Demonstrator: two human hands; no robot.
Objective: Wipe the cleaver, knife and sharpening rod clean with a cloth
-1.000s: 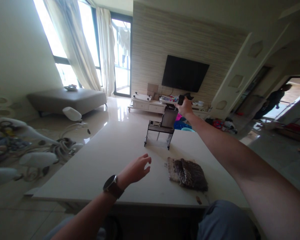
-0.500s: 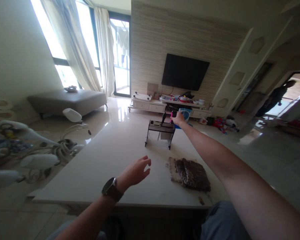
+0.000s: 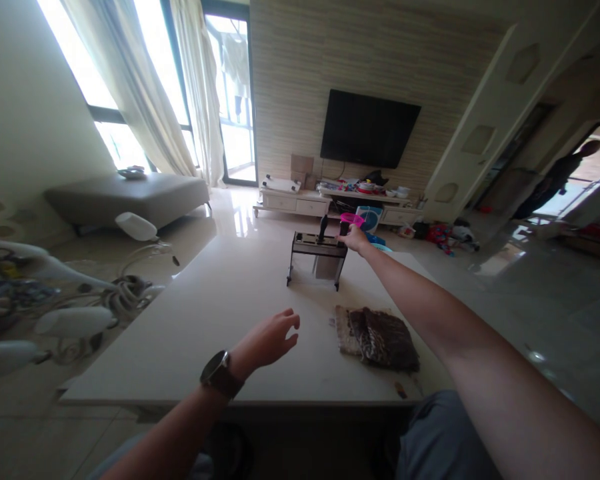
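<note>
A dark-framed rack (image 3: pixel 316 252) with a slotted top and short legs stands on the white table. A black handle (image 3: pixel 323 227) sticks up out of its top. My right hand (image 3: pixel 355 239) reaches to the rack's right end, its fingers closed round another dark handle (image 3: pixel 345 228); whatever lies below that handle is hidden. My left hand (image 3: pixel 275 339), with a watch at the wrist, hovers over the table nearer to me. Its fingers are loosely bent, thumb apart, and nothing is in it. To its right lies a folded brown patterned cloth (image 3: pixel 385 339).
The white table (image 3: pixel 180 347) spreads before me, with a small brown item (image 3: pixel 400 389) at its near edge. Beyond it are a pink basin (image 3: pixel 352 219) and a TV cabinet (image 3: pixel 280 203). A lamp with white shades (image 3: pixel 75 321) lies on the left. Far right stands a person (image 3: pixel 555 180).
The view has shifted slightly, so the rack and cloth sit a little higher and left. My right hand stays at the rack's right end; more of the pink basin shows behind it.
</note>
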